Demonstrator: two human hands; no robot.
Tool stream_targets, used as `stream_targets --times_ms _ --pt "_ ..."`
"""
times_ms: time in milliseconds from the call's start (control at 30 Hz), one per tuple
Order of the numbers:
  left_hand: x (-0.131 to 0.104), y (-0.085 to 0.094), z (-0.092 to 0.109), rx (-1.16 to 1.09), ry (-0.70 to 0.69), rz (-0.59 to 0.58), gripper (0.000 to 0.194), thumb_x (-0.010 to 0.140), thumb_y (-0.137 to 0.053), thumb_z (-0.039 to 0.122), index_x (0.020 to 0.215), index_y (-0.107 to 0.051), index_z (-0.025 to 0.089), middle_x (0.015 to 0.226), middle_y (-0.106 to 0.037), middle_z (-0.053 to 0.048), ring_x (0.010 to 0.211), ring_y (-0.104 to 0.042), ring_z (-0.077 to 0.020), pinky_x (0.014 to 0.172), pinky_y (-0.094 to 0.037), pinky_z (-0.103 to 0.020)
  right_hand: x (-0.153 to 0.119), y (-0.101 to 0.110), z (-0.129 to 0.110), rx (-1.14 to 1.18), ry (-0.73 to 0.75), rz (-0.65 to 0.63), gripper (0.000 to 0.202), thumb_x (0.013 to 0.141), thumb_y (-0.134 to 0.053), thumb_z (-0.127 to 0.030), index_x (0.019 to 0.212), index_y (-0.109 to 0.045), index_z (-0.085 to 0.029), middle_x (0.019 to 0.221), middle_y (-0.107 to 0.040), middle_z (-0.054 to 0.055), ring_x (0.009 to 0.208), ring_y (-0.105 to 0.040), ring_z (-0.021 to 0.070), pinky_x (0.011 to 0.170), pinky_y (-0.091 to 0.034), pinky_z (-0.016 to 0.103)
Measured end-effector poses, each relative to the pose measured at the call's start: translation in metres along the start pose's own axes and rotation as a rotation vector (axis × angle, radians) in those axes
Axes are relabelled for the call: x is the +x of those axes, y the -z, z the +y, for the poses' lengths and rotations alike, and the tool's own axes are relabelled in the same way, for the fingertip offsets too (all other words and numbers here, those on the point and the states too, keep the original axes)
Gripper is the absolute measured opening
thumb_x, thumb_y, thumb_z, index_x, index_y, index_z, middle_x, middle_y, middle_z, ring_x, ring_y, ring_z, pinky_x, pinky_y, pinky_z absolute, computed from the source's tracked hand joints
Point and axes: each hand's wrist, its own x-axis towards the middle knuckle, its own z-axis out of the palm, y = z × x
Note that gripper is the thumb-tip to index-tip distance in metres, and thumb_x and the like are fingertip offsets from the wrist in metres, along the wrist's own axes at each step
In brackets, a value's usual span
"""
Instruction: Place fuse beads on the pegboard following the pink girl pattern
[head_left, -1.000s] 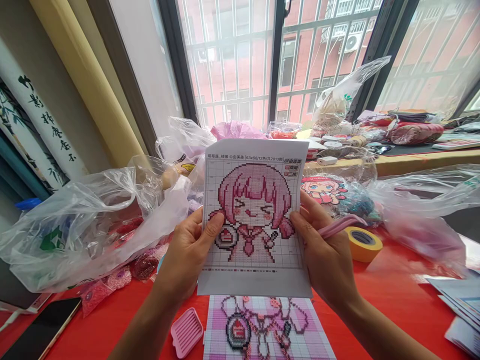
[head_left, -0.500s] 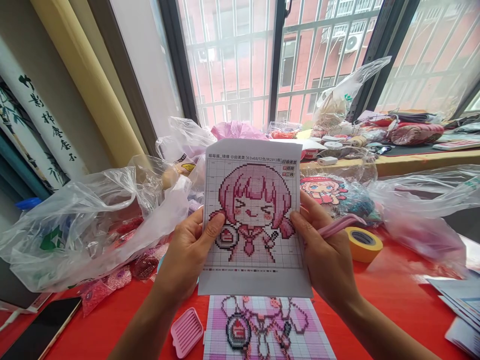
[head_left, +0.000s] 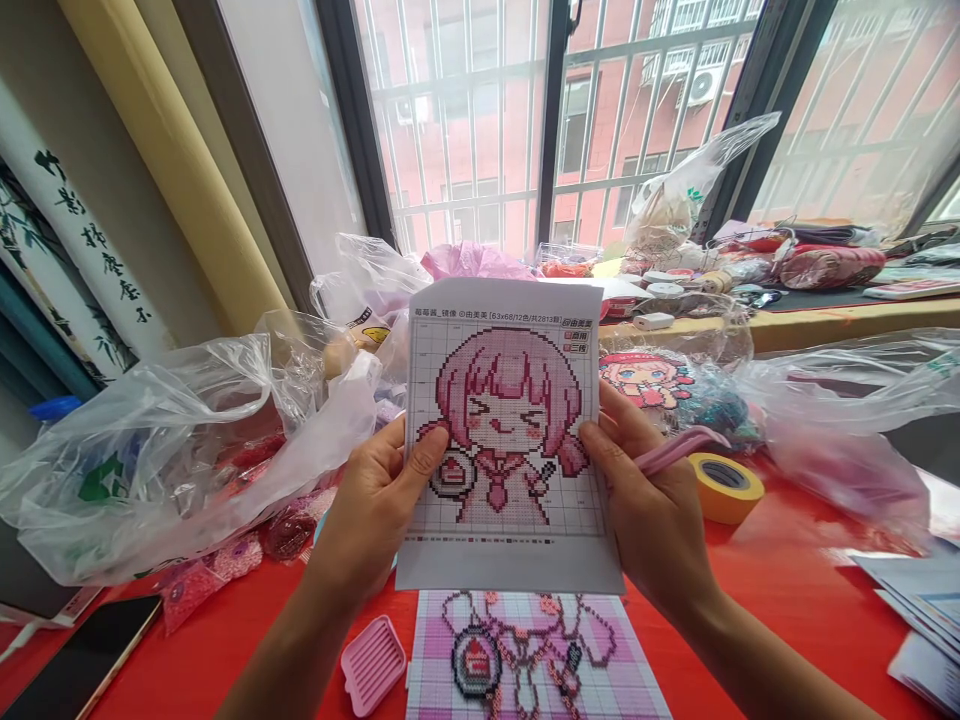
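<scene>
Between my two hands a printed pattern sheet (head_left: 502, 565) is held up, showing a gridded pink-haired cartoon figure. My left hand (head_left: 382, 480) pinches its left edge, thumb in front. At the right edge my right hand (head_left: 656, 500) grips the paper the same way. Pink tweezers (head_left: 686, 450) are tucked in that right hand and point out to the right. Below the sheet lies a pegboard (head_left: 630, 690) with a bead design partly laid out on it; the sheet hides its upper part. A pink ridged bead tray (head_left: 373, 668) sits left of the board.
Yellow tape (head_left: 726, 490) stands right of my right hand on the red table (head_left: 780, 620). Plastic bags (head_left: 172, 420) and bead packets (head_left: 217, 570) crowd the left, near a phone (head_left: 90, 660). Papers (head_left: 919, 590) lie at the right edge. A cluttered sill (head_left: 772, 335) runs under the window.
</scene>
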Motion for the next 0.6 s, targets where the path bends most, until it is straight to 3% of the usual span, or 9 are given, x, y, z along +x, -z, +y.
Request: stream_targets --times_ms 600 --pt "0.0003 -0.0003 0.0000 -0.001 0.008 -0.003 0.036 0.082 -0.066 0.035 0.113 -0.062 0.019 0.091 -0.076 -0.006 0.081 -0.071 -0.0247 0.069 -0.059 -0.035 -0.0019 0.0016 0.0020 0.007 -0.011 0.024 0.030 0.082 -0.058 -0.025 0.111 -0.062 -0.025 0.057 -0.052 -0.004 0.048 -0.047 0.0109 0.039 -0.039 0.022"
